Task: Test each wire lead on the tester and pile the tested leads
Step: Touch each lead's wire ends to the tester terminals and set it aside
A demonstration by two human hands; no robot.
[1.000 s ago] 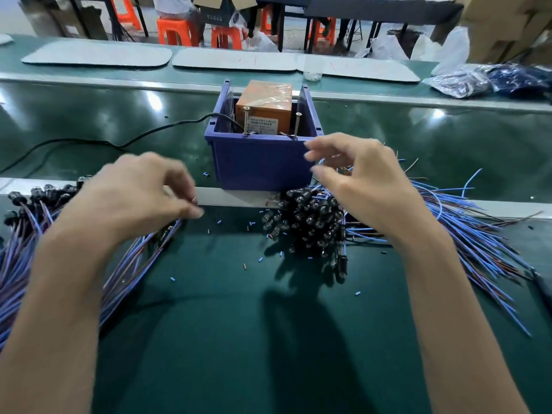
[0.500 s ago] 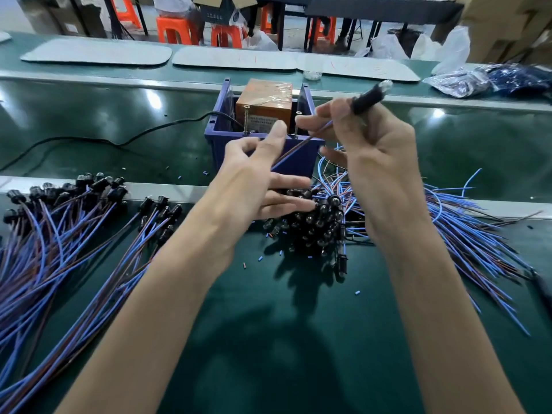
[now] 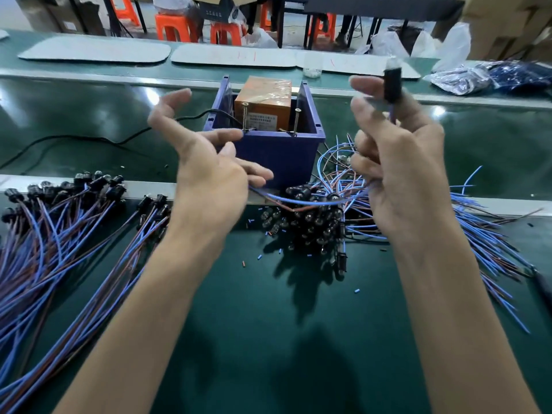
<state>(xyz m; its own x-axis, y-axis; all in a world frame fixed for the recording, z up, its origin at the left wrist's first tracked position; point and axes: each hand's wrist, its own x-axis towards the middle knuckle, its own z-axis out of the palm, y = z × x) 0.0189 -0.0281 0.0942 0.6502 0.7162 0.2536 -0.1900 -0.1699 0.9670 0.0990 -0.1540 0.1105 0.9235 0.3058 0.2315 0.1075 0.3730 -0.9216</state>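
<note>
1. Head view, hands: two, both raised above the table (image 3: 268, 339) in front of the bin (image 3: 277, 153).
2. Left hand (image 3: 209, 171): palm turned up and inward, thumb and fingers splayed and straight, grip wide. The lead's free wire ends reach its lowest fingers.
3. Right hand (image 3: 403, 162): back toward the camera, fingers curled, gripping one lead (image 3: 392, 82). The lead's black socket stands upright above the fingertips, blurred. Its blue and brown wires run down through the hand, then sag across to the left hand.
4. Tester (image 3: 264, 97): one orange box, sitting inside the one blue bin.
5. Screws (image 3: 245, 115): two, upright at the bin's near edge, well apart from the held lead.
6. Pile (image 3: 59, 228): one, at far left on the table, sockets pointing away. The leads are too many to count.
7. Heap (image 3: 310, 216): one, just before the bin and under the right hand, wires fanning right.
8. Cable (image 3: 89, 138): one, black, running from the left into the bin.
9. Offcuts (image 3: 259, 257): several small bits scattered on the table.
</note>
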